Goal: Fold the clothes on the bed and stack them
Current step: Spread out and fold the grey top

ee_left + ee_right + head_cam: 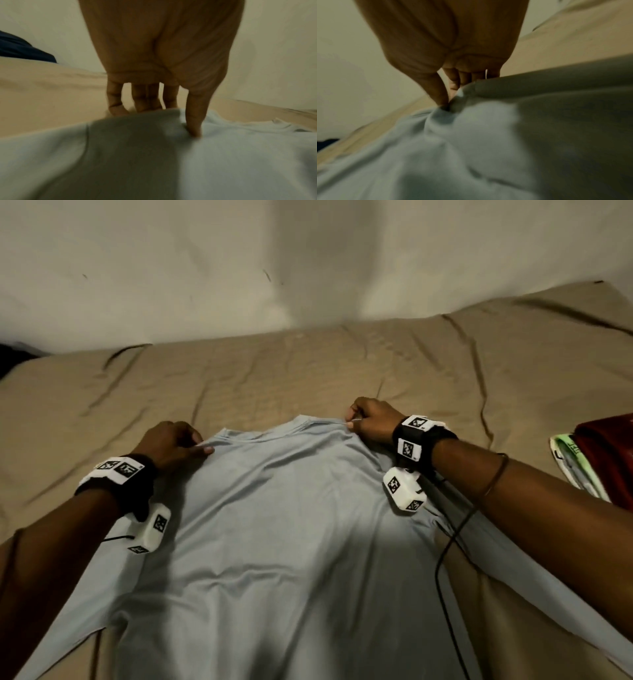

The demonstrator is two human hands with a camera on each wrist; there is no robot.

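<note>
Left hand [171, 444], right hand [371, 419] pinch shirt [274, 525] shoulders (far edge).

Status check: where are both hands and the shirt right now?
Left hand and right hand pinch shoulders of the light blue long-sleeved shirt. Shirt flat on tan bedsheet. Nothing obstructing.

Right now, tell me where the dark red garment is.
In the head view, the dark red garment lies at the far right edge on the bed, atop a green-and-white piece, just beyond the right forearm and apart from the light blue shirt.
</note>
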